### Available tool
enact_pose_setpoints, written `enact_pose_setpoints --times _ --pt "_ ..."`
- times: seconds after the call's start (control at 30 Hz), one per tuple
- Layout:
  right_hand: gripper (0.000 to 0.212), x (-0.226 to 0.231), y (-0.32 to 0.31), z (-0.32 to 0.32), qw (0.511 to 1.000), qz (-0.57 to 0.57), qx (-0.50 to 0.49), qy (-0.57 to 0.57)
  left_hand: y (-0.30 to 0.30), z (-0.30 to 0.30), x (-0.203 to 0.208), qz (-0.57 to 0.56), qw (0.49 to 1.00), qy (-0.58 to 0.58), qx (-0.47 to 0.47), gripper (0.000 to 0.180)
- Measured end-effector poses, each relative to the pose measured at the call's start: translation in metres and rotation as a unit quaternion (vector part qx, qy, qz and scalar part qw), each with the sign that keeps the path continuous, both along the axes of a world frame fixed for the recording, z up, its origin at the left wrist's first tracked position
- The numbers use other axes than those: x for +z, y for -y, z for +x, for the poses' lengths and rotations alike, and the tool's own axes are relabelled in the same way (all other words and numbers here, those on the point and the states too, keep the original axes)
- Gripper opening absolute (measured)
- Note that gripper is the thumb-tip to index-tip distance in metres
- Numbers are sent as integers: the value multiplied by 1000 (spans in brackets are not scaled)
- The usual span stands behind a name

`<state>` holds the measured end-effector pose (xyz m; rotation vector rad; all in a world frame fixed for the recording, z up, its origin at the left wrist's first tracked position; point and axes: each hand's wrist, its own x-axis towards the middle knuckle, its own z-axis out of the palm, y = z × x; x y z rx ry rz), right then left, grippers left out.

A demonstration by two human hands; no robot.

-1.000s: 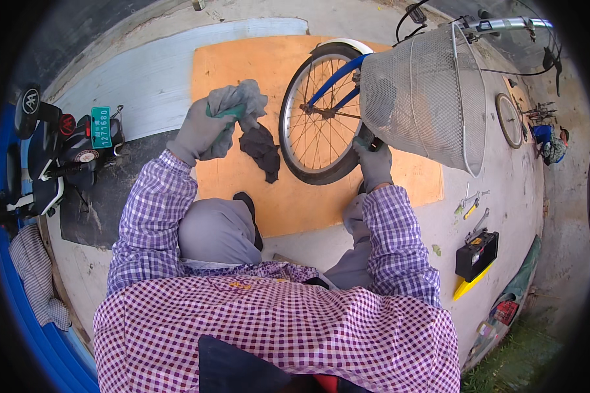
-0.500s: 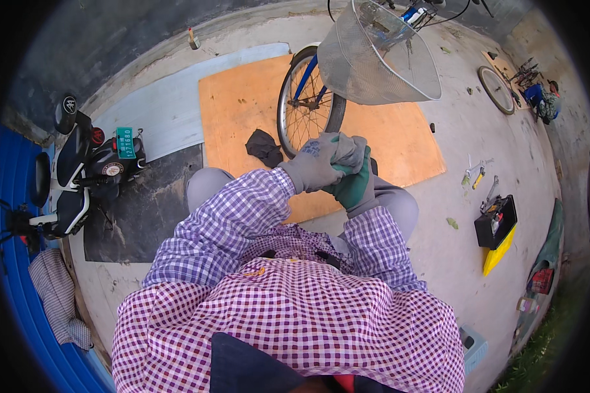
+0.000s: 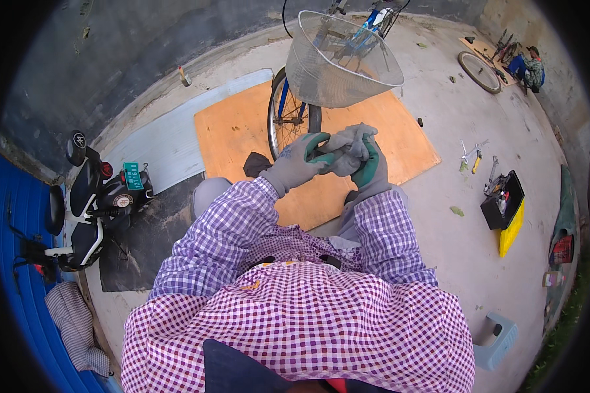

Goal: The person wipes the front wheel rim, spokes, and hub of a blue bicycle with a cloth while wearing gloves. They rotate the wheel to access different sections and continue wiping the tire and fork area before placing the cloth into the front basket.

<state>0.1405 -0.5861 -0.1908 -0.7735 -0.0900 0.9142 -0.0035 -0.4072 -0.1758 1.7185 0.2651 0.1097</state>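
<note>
A crumpled grey cloth [image 3: 345,149] is bunched between my two hands, above an orange board. My left hand [image 3: 296,164], in a grey glove with green on the palm side, pinches the cloth's left edge between thumb and fingers. On the other side my right hand [image 3: 373,167], gloved the same way, is closed round the cloth, its green palm side partly showing. Just beyond them stands a blue bicycle's front wheel [image 3: 279,114], with a wire mesh basket [image 3: 337,72] over it. A dark crumpled rag [image 3: 256,164] lies left of my left hand.
The orange board [image 3: 226,124] lies under the wheel. Wrenches [image 3: 466,154] and an open black toolbox [image 3: 505,203] are on the floor at right, a light blue stool [image 3: 498,342] nearer. A scooter [image 3: 88,196] stands left. A person [image 3: 530,71] crouches by another bicycle at far right.
My hands have drawn apart from a tight clasp, so more of the grey cloth shows between them. The head view has shifted a little.
</note>
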Motion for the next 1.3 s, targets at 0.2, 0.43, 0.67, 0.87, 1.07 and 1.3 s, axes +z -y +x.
enact_pose_setpoints --times 0.2,0.43,0.67,0.87,1.07,1.3 --pt "29 17 0 21 998 -58 -3 11 -10 -4 7 100 977 -177 58 57" --pt "25 27 -10 -29 999 -26 -28 -14 -4 -38 -27 32 962 -231 142 69" --pt "35 190 -39 122 961 -226 -133 87 -33 147 72 114 921 -286 238 95" --pt "38 366 -63 291 958 -258 -118 -28 -30 344 215 129 863 -463 157 113" --pt "41 363 -79 271 941 -315 -124 -17 -46 328 187 105 877 -430 186 108" --pt "37 356 -106 248 941 -328 -79 4 -103 294 173 84 888 -431 135 98"
